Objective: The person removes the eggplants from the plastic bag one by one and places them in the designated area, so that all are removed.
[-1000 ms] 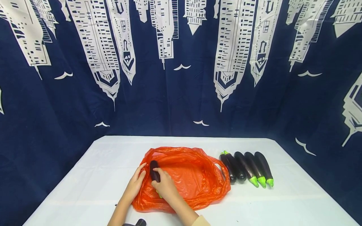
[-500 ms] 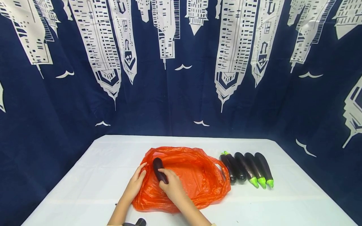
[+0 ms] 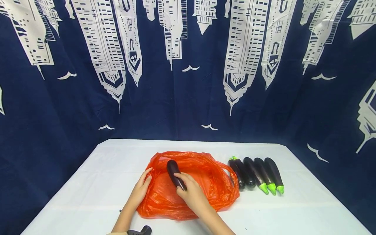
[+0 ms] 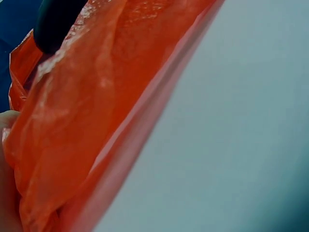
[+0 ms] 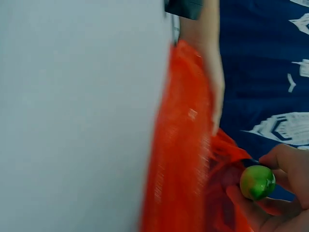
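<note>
A dark purple eggplant (image 3: pixel 174 173) with a green stem end (image 5: pixel 258 182) is held in my right hand (image 3: pixel 192 192), which grips it above the mouth of an orange plastic bag (image 3: pixel 167 202). Its rounded end points away from me and to the left. My left hand (image 3: pixel 141 191) rests against the bag's left rim, its fingers fairly straight along the film. Seen from the left wrist, the bag (image 4: pixel 111 106) fills the left half, and the eggplant (image 4: pixel 55 24) shows dark at the top left.
Several more eggplants (image 3: pixel 255 174) lie side by side on the white table (image 3: pixel 282 215), just right of the bag's handle loop (image 3: pixel 232 173). A dark blue curtain (image 3: pixel 176 111) with white building prints hangs behind the table.
My right hand has lifted the eggplant from inside the bag's left part and carried it up and rightward. My left hand stays at the rim.
</note>
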A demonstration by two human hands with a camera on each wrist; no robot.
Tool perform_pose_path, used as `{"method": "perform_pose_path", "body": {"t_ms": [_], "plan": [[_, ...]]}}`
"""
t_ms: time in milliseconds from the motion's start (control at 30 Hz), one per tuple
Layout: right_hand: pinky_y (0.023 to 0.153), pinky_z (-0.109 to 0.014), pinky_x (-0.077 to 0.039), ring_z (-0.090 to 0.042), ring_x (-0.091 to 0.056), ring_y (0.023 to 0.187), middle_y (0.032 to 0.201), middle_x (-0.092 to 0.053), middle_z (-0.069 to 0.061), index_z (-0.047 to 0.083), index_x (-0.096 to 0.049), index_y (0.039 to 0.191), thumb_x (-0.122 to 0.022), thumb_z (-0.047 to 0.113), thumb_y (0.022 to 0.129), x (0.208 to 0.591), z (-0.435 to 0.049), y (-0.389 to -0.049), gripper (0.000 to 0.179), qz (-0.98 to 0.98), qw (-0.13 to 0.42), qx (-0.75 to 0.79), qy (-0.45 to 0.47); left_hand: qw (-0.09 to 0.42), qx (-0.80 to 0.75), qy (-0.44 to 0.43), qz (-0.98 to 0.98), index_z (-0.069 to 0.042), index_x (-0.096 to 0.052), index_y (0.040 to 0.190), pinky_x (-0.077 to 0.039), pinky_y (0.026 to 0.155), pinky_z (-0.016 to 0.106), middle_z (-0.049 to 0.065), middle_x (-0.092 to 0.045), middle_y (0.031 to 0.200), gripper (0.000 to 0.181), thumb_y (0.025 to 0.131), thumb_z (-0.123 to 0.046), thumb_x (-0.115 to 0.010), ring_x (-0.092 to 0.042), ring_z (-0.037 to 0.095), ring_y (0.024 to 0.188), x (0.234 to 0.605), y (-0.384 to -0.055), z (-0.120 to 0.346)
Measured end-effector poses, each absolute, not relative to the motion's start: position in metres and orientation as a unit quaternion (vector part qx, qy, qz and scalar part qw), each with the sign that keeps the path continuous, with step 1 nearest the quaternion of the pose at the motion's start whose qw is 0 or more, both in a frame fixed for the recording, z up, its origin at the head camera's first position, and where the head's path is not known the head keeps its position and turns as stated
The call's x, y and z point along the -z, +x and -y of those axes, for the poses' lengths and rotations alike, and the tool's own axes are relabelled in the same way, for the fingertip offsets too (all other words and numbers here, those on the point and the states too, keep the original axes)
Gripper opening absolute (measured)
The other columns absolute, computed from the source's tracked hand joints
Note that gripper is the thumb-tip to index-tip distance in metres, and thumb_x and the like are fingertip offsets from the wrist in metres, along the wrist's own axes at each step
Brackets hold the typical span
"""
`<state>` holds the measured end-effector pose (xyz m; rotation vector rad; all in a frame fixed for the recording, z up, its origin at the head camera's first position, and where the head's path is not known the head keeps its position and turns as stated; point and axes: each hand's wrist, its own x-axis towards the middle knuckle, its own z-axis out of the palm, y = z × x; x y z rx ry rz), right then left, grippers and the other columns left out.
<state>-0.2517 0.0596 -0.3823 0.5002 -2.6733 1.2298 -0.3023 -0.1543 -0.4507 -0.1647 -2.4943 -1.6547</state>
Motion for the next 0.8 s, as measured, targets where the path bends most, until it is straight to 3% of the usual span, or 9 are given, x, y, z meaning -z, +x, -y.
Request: {"method": "perform_pose_path", "body": {"t_ms": [133, 467, 633, 800], "plan": [[0.084, -0.047, -0.051, -0.029, -0.051, 0.112, 0.134, -0.049, -0.009, 0.024, -0.056, 0.123, -0.059, 0.015, 0.083, 0.37, -0.073, -0.248, 0.041, 0.899, 0.061, -0.396, 0.177, 0.068, 0.55, -0.05, 0.831, -0.017, -0.033, 0.139, -0.02, 0.105, 0.063, 0.018, -0.029, 0.146, 0.05, 0.096, -0.041, -0.038, -0.027, 0.04, 0.133, 0.452, -0.301, 0.154], [0.077, -0.034, -0.052, -0.025, -0.053, 0.107, 0.134, -0.049, -0.008, 0.027, -0.055, 0.123, -0.059, 0.012, 0.083, 0.35, -0.102, -0.24, 0.043, 0.896, 0.066, -0.389, 0.202, 0.073, 0.551, -0.052, 0.829, -0.017, -0.033, 0.139, -0.019, 0.105, 0.063, 0.019, -0.029, 0.146, 0.05, 0.096, -0.041, -0.037, -0.026, 0.041, 0.133, 0.453, -0.3, 0.155], [0.063, -0.025, -0.05, -0.018, -0.055, 0.084, 0.129, -0.051, -0.005, 0.029, -0.054, 0.123, -0.059, 0.011, 0.084, 0.344, -0.119, -0.245, 0.043, 0.89, 0.046, -0.416, 0.179, 0.098, 0.542, -0.062, 0.833, -0.017, -0.035, 0.138, -0.023, 0.1, 0.067, 0.022, -0.032, 0.143, 0.049, 0.096, -0.042, -0.036, -0.031, 0.044, 0.13, 0.451, -0.299, 0.153], [0.052, -0.023, -0.046, -0.014, -0.053, 0.068, 0.119, -0.056, -0.006, 0.031, -0.054, 0.123, -0.06, 0.009, 0.085, 0.339, -0.138, -0.25, 0.045, 0.888, 0.047, -0.432, 0.153, 0.078, 0.549, -0.059, 0.83, -0.017, -0.033, 0.139, -0.02, 0.103, 0.065, 0.021, -0.029, 0.145, 0.051, 0.096, -0.042, -0.036, -0.027, 0.043, 0.132, 0.451, -0.301, 0.153]]}}
